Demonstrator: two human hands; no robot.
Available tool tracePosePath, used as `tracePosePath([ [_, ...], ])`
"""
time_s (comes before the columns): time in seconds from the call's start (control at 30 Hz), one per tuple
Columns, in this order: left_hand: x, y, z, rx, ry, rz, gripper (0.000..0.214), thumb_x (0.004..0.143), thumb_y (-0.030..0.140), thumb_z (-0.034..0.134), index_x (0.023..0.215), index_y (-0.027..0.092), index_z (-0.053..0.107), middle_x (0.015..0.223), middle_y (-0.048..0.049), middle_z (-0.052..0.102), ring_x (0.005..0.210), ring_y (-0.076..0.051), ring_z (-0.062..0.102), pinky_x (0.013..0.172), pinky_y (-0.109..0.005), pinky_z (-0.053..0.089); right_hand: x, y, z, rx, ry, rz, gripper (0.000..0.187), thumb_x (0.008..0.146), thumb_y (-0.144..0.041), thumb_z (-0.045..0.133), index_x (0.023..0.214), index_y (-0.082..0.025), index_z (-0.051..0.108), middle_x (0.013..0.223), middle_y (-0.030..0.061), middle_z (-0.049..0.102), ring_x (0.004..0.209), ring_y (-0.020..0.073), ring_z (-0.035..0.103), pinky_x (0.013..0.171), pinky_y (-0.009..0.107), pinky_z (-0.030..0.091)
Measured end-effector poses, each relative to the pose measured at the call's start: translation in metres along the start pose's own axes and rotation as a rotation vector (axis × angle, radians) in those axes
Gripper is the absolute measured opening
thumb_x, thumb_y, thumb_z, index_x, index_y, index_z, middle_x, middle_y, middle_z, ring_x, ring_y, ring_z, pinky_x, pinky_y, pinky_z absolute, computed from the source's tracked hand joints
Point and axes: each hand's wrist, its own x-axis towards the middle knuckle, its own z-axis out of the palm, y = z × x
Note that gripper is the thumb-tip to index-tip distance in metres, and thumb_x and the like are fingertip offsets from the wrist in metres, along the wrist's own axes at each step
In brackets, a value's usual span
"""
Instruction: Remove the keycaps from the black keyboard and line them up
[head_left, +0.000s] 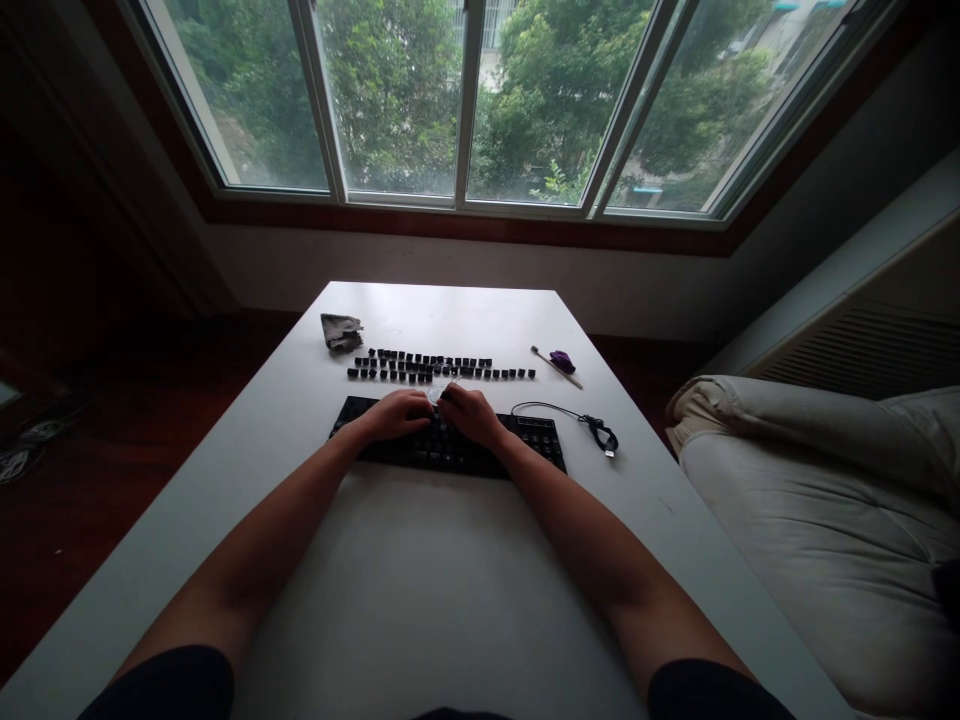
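Observation:
A black keyboard [405, 455] lies across the white table with both my hands over its upper middle. My left hand [394, 414] has its fingers bent together, the tips low over the keys; what they hold, if anything, I cannot make out. My right hand [474, 414] is closed in a pinch beside it, with a small dark piece like a keycap [447, 393] at its fingertips. Between the two hands shows a small clear or whitish object [434, 395], too small to name. Loose black keycaps [405, 375] stand in rows just beyond the keyboard.
A grey cloth [341, 332] lies at the far left of the table [420, 580]. At the right are a thin brush-like stick [556, 367], a purple item [562, 361] and the coiled USB cable [600, 434]. A pale sofa [817, 500] stands right; windows rise behind.

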Motion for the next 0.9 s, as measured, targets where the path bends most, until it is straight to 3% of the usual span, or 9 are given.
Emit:
tracePosePath([
  [0.13, 0.001, 0.003, 0.005, 0.032, 0.044, -0.036, 0.025, 0.090, 0.039, 0.064, 0.107, 0.021, 0.070, 0.096, -0.0056, 0.068, 0.087, -0.019, 0.062, 0.079, -0.030, 0.047, 0.001, 0.001, 0.000, 0.053, 0.061, 0.047, 0.019, 0.094, -0.039, 0.054, 0.090, -0.021, 0.056, 0.064, -0.0016, 0.067, 0.053, 0.0123, 0.060, 0.057, 0.022, 0.045],
  [0.4, 0.005, 0.006, 0.012, 0.002, 0.136, -0.068, 0.020, 0.090, 0.034, 0.064, 0.104, 0.023, 0.071, 0.095, -0.0044, 0.067, 0.084, -0.018, 0.063, 0.078, -0.029, 0.048, 0.002, 0.005, 0.002, 0.146, 0.104, 0.094, 0.020, 0.091, -0.041, 0.056, 0.088, -0.021, 0.055, 0.063, -0.0020, 0.066, 0.051, 0.0128, 0.060, 0.055, 0.023, 0.046],
  [0.7, 0.008, 0.010, 0.016, -0.108, 0.184, -0.108, 0.020, 0.087, 0.034, 0.067, 0.101, 0.020, 0.070, 0.094, -0.0041, 0.069, 0.079, -0.016, 0.063, 0.074, -0.029, 0.050, 0.005, 0.004, 0.003, 0.254, 0.098, 0.168, 0.023, 0.089, -0.045, 0.058, 0.088, -0.022, 0.053, 0.063, -0.0025, 0.065, 0.050, 0.0133, 0.060, 0.052, 0.024, 0.048],
  [0.9, 0.010, 0.006, 0.016, -0.220, 0.160, -0.153, 0.022, 0.093, 0.034, 0.059, 0.103, 0.019, 0.071, 0.098, -0.0045, 0.073, 0.086, -0.018, 0.065, 0.076, -0.029, 0.050, 0.006, 0.006, 0.003, 0.281, 0.113, 0.195, 0.025, 0.088, -0.047, 0.058, 0.086, -0.022, 0.053, 0.064, -0.0021, 0.065, 0.050, 0.0132, 0.060, 0.050, 0.023, 0.049],
])
